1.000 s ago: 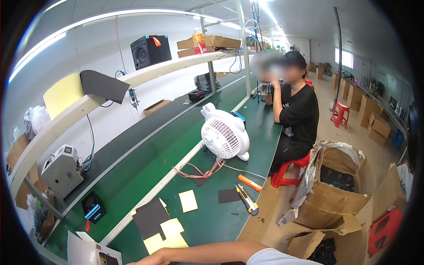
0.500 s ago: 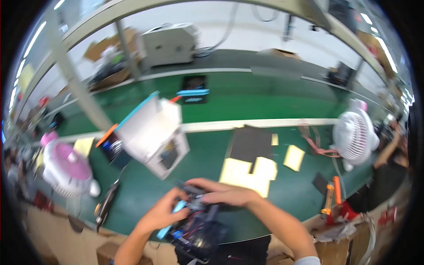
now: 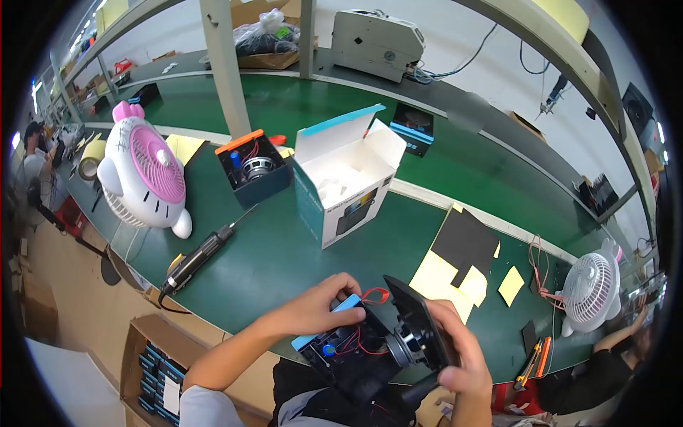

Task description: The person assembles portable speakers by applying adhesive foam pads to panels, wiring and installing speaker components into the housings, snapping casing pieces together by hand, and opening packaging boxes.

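Note:
Near the table's front edge, my left hand (image 3: 317, 308) grips the blue-edged side of an open black speaker box (image 3: 363, 364), thumb at its rim. Red wires and a blue part show inside it. My right hand (image 3: 464, 350) holds a black front panel (image 3: 420, 313) with a round speaker driver (image 3: 406, 346) on its inner side, tilted beside the box. A red ribbon loop (image 3: 375, 294) sticks up between them. Further back stand an open white and teal carton (image 3: 348, 182) and another open box with an orange edge (image 3: 253, 168). A black electric screwdriver (image 3: 200, 260) lies to the left.
A pink and white fan (image 3: 148, 174) stands left, a white fan (image 3: 592, 292) right. Black and yellow sheets (image 3: 464, 245), orange cutters (image 3: 543, 356) and a boxed speaker (image 3: 413, 130) lie about. A carton of blue-edged units (image 3: 160, 377) is below left. People sit at both far sides.
The view has swung left and down, bringing both hands into sight. Since half a second ago, the black panel has come apart from the box and is now in my right hand.

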`<action>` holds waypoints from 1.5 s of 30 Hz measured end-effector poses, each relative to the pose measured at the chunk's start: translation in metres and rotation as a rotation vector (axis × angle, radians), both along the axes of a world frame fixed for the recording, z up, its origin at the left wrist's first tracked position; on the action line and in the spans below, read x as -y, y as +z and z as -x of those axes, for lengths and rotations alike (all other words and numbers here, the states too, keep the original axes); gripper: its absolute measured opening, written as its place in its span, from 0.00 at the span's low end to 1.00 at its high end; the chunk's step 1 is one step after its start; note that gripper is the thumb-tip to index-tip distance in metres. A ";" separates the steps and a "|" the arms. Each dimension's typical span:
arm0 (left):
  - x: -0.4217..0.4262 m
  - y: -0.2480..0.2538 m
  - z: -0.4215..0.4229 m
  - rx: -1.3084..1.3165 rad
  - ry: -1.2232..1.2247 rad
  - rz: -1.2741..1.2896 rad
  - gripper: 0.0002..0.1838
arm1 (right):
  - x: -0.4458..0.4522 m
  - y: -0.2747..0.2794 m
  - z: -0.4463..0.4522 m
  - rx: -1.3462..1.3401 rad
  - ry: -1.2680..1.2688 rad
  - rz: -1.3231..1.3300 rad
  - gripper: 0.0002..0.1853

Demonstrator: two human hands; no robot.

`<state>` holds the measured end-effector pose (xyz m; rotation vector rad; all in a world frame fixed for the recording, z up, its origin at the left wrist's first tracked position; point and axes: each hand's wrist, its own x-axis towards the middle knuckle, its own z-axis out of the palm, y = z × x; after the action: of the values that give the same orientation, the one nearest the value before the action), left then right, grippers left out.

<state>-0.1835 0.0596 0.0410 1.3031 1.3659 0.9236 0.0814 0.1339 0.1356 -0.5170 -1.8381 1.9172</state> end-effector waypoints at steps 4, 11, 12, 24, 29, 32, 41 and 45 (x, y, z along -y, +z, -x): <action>-0.001 0.020 -0.003 -0.252 -0.050 -0.020 0.26 | 0.033 0.012 0.000 0.149 -0.135 -0.181 0.57; -0.011 0.031 -0.021 -0.636 -0.104 -0.115 0.20 | 0.054 0.017 0.014 0.315 -0.170 -0.566 0.50; -0.010 0.032 -0.024 -0.683 -0.103 -0.139 0.20 | 0.056 0.015 0.016 0.324 -0.175 -0.588 0.49; -0.008 0.037 -0.024 -0.743 -0.139 -0.205 0.19 | 0.070 0.003 0.031 0.399 -0.216 -0.731 0.49; -0.009 0.035 -0.035 -0.692 -0.033 -0.120 0.24 | 0.076 0.001 0.041 0.451 -0.231 -0.796 0.48; 0.002 0.037 -0.020 -0.667 -0.084 -0.208 0.28 | 0.077 0.000 0.043 0.484 -0.206 -0.837 0.47; 0.035 0.001 0.036 0.331 0.065 -0.029 0.21 | 0.086 0.007 0.054 0.658 -0.050 -1.173 0.42; 0.067 -0.006 0.017 0.541 0.132 -0.054 0.23 | 0.085 0.002 0.057 0.680 0.009 -1.158 0.41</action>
<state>-0.2006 -0.0069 0.0347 0.9122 1.0113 1.2987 0.0248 0.0488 0.1376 -0.7435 -2.9076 0.3886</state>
